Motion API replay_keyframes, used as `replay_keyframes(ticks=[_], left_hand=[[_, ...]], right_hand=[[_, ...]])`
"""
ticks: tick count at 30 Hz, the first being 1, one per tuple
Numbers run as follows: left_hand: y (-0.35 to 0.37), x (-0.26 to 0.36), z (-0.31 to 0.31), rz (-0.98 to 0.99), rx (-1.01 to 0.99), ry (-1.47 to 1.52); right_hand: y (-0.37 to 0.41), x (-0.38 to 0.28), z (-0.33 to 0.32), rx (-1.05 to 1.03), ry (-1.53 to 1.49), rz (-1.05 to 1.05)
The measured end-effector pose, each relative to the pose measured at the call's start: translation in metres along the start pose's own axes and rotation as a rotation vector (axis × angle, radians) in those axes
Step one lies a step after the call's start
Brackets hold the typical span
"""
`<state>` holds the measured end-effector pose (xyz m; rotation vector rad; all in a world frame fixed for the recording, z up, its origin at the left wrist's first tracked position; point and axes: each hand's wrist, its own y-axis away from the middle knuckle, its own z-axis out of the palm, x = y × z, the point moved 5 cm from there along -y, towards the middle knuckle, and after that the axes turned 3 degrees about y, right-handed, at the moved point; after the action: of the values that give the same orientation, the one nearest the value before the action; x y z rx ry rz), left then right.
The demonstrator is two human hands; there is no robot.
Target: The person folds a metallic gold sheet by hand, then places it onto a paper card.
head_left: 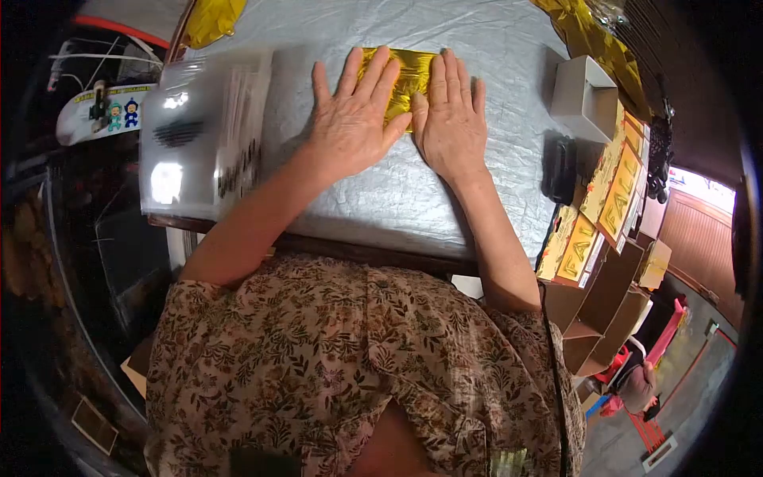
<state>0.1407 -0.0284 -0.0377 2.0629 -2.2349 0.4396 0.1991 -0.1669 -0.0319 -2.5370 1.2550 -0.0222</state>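
Observation:
A shiny gold foil piece (410, 79), roughly rectangular and creased, lies flat on the silvery table cover (381, 203). My left hand (354, 123) rests on its left side with the fingers stretched and spread. On its right side my right hand (451, 123) lies flat, fingers extended and fairly close together. The two thumbs almost meet at the foil's near edge. Both palms hide parts of the foil, and neither hand grips anything.
Clear plastic sleeves (187, 151) are piled at the table's left. To the right are an open white box (584, 95), a black object (559, 168) and printed packs reading "FALL" (620, 195). More gold foil (213, 21) lies at the far left corner, with further gold foil (592, 36) far right.

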Motion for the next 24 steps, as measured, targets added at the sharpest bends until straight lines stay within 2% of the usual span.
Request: replay_keyframes(ticks=[9,13,16,18,21,24], left_hand=[[-0.001,-0.001,0.0,-0.029,0.023,0.01],[0.001,0.001,0.0,-0.029,0.06,0.023],[-0.001,-0.003,-0.003,-0.036,0.09,-0.004],[0.0,0.0,-0.002,-0.066,0.011,-0.027],[-0.001,0.001,-0.002,-0.092,-0.036,-0.038],[-0.003,-0.001,0.0,-0.115,-0.077,-0.026]], right_hand=[[0.004,0.004,0.003,0.007,0.041,0.028],[0.008,0.01,0.0,0.086,-0.035,0.083],[0.008,0.001,-0.032,0.247,0.023,0.003],[0.026,-0.017,-0.052,0.188,-0.125,-0.166],[0.035,-0.02,-0.039,0.111,-0.218,-0.245],[0.035,-0.015,-0.037,0.18,-0.247,-0.242]])
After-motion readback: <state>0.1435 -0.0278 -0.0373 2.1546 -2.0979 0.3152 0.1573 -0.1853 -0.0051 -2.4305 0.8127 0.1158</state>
